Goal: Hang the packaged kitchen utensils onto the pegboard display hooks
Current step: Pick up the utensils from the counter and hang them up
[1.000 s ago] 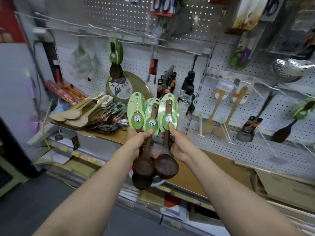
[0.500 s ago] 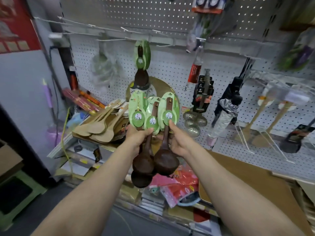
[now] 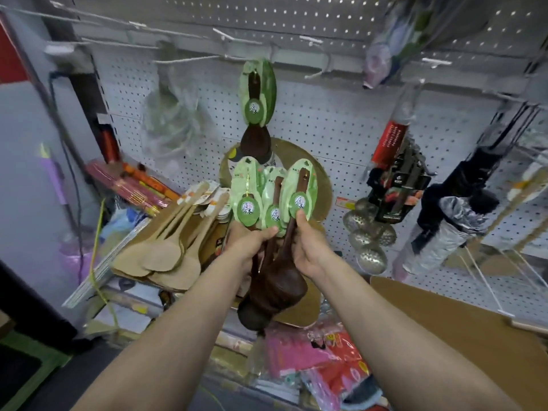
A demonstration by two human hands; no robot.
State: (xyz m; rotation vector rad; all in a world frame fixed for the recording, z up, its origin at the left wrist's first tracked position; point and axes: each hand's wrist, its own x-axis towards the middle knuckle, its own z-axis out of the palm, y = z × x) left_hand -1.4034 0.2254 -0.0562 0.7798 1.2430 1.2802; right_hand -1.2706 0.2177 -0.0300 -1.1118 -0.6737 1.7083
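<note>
In front of the white pegboard, holding up a fan of dark wooden spoons on green leaf-shaped cards, card ends raised, bowls hanging down between the forearms. Gripping the left and middle spoons with the left hand, fingers curled round the handles just under the round green labels. Pinching the rightmost spoon with the right hand, thumb pressing upward against its label, remaining fingers wrapped behind the handle. Overlapping at the bottom, the brown bowls, stacked one on another. Hanging straight above the held cards, one more spoon of the same kind, already on a display hook at the upper rail of the board. Lying to the left on a shelf, a heap of pale wooden spatulas. Dangling to the right, perforated metal ladles beside a dark carded package. Showing below the arms, pink and red packets.
</note>
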